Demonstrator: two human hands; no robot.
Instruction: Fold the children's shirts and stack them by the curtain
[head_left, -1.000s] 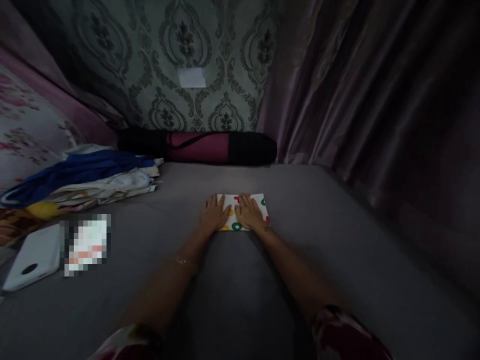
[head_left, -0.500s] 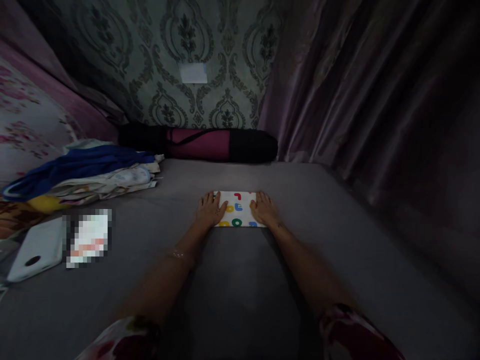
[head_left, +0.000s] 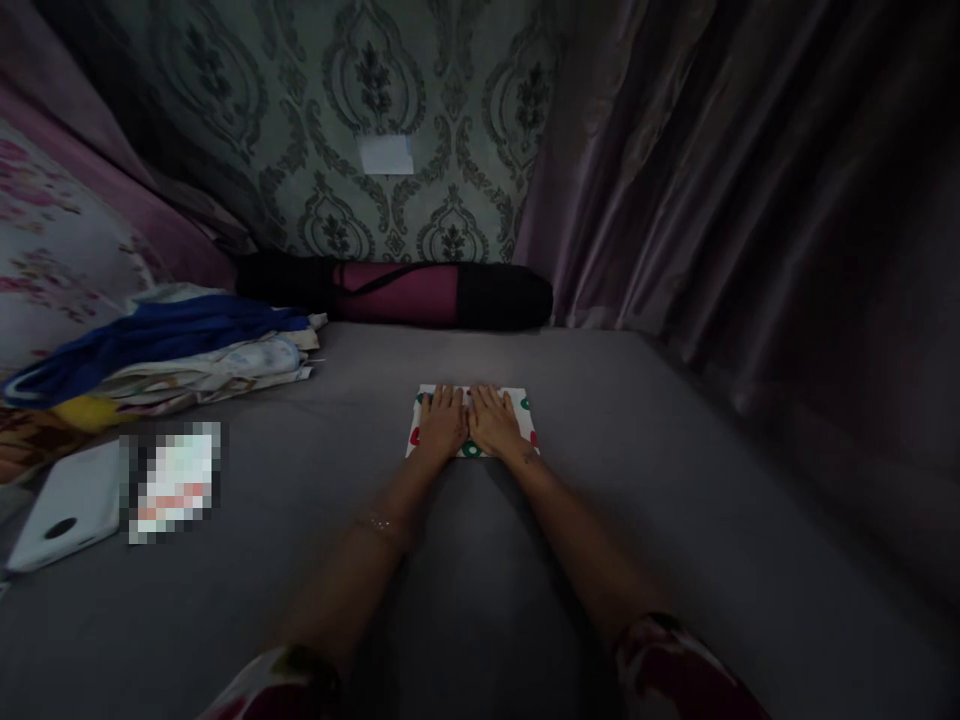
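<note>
A white folded cloth (head_left: 413, 420) printed with coloured letter-like shapes lies flat on the grey bed sheet (head_left: 480, 560). My left hand (head_left: 444, 422) rests palm down on its left half, fingers stretched away from me. On the other half lies my right hand (head_left: 494, 420), likewise flat with fingers extended. The thumbs meet or nearly meet at the middle of the cloth. Both palms cover most of the print; the cloth's left and right ends show beyond the hands.
A black and maroon roll-shaped bag (head_left: 405, 292) lies against the patterned wall. At the left are a pile of folded clothes (head_left: 202, 340), a white device with a dark round spot (head_left: 71, 505) and a blurred-out item (head_left: 176, 480). Purple curtains (head_left: 637, 200) hang at the right.
Both hands have moved inward from the cloth's side edges to its middle. The visible print differs, and the cloth's ends now show outside the hands.
</note>
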